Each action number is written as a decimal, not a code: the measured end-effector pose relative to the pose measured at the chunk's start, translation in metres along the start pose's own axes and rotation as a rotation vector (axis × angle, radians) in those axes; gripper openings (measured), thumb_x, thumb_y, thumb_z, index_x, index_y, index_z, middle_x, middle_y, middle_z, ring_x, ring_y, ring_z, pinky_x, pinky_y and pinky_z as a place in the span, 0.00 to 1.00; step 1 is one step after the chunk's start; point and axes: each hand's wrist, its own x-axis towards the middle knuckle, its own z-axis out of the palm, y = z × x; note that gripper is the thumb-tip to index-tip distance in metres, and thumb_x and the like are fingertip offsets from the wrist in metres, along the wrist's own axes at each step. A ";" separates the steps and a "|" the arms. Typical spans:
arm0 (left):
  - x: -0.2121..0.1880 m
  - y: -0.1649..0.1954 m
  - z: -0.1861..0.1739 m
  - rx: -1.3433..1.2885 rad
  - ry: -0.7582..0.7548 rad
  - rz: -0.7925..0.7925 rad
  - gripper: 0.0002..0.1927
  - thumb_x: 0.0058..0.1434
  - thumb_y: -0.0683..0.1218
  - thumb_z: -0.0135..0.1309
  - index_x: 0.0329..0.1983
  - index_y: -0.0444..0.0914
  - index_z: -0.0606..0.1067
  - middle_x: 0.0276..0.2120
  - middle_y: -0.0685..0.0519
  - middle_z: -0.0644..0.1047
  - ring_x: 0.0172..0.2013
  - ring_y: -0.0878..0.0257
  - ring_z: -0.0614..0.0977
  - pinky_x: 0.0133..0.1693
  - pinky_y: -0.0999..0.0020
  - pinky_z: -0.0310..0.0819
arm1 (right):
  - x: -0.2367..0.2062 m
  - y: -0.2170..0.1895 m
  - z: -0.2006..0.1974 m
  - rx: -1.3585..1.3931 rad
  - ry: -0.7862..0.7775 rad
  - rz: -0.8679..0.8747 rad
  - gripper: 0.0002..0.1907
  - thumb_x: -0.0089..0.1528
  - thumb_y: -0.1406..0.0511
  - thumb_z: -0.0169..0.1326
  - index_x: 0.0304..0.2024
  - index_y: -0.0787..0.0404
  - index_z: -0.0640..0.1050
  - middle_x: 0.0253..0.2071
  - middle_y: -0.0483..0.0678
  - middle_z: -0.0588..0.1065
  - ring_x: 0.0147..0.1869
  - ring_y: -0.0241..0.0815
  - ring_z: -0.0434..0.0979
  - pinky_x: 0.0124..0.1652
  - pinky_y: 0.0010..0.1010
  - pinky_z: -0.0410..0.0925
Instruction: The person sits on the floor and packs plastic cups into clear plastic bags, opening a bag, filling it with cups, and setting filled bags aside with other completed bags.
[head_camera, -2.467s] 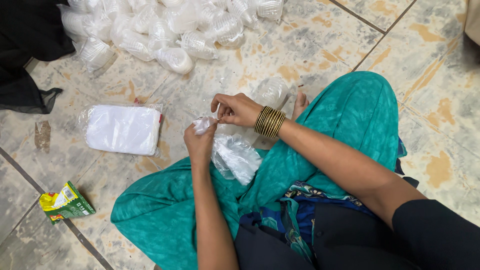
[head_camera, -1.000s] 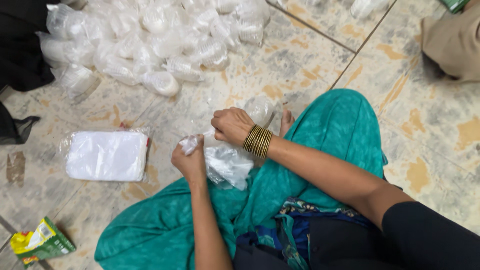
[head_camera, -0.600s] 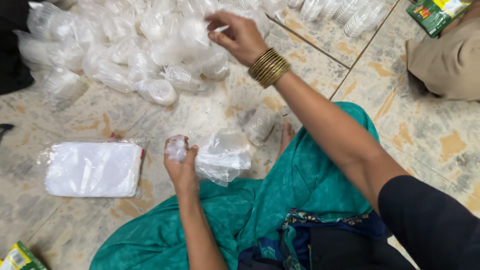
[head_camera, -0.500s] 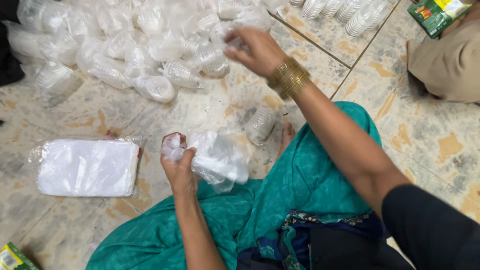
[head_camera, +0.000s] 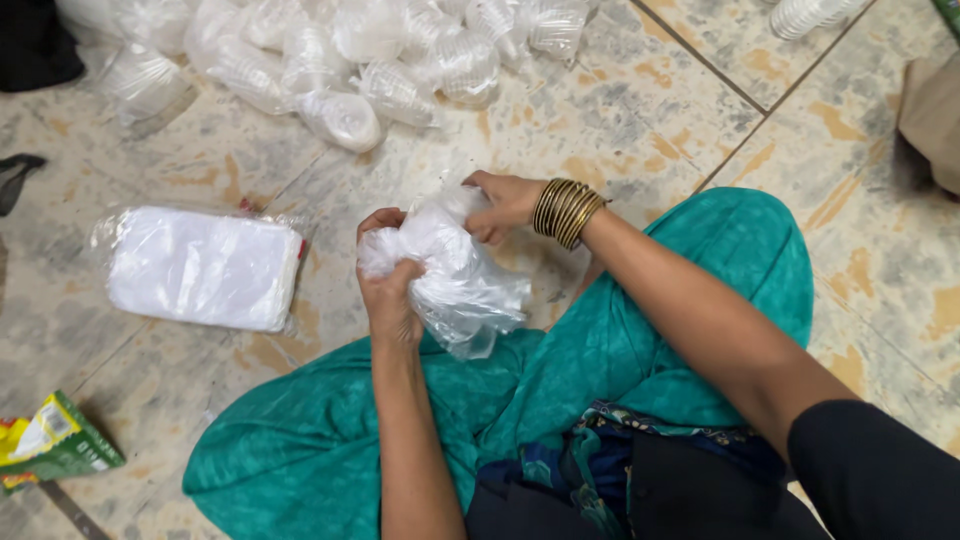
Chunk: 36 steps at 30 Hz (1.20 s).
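I sit on a tiled floor with teal cloth over my knees. My left hand (head_camera: 388, 285) grips the gathered top of a clear plastic bag (head_camera: 462, 285) holding clear plastic cups. My right hand (head_camera: 503, 203), with gold bangles on the wrist, holds the same bag's upper edge from the right. The bag rests above my left knee, between both hands.
A heap of bagged clear plastic cups (head_camera: 340, 60) lies at the top of the floor. A flat white packet in clear wrap (head_camera: 200, 266) lies to the left. A green and yellow carton (head_camera: 55, 442) sits at bottom left. Dark cloth (head_camera: 35, 45) is at top left.
My right hand reached out to the heap of cups and has come back to the bag. Both hands now hold the bag together.
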 end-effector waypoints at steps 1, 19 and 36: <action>-0.002 -0.002 -0.005 0.033 0.037 -0.019 0.30 0.42 0.33 0.48 0.53 0.37 0.71 0.44 0.52 0.73 0.44 0.62 0.76 0.48 0.70 0.71 | 0.007 0.000 0.002 0.199 -0.082 0.006 0.41 0.58 0.55 0.58 0.68 0.61 0.56 0.56 0.56 0.77 0.49 0.50 0.85 0.48 0.34 0.78; -0.003 -0.046 -0.049 0.365 0.189 -0.013 0.07 0.62 0.40 0.54 0.43 0.36 0.78 0.38 0.55 0.77 0.38 0.67 0.76 0.42 0.72 0.70 | -0.014 -0.006 0.015 -0.571 0.466 -0.802 0.48 0.49 0.58 0.69 0.69 0.58 0.63 0.62 0.62 0.64 0.62 0.62 0.69 0.58 0.42 0.66; -0.003 -0.043 -0.036 0.396 0.230 -0.051 0.08 0.62 0.41 0.55 0.40 0.33 0.81 0.37 0.52 0.79 0.37 0.67 0.78 0.41 0.72 0.72 | 0.013 0.019 0.009 0.872 -0.132 0.054 0.30 0.62 0.51 0.56 0.61 0.62 0.70 0.55 0.57 0.77 0.46 0.46 0.84 0.46 0.32 0.79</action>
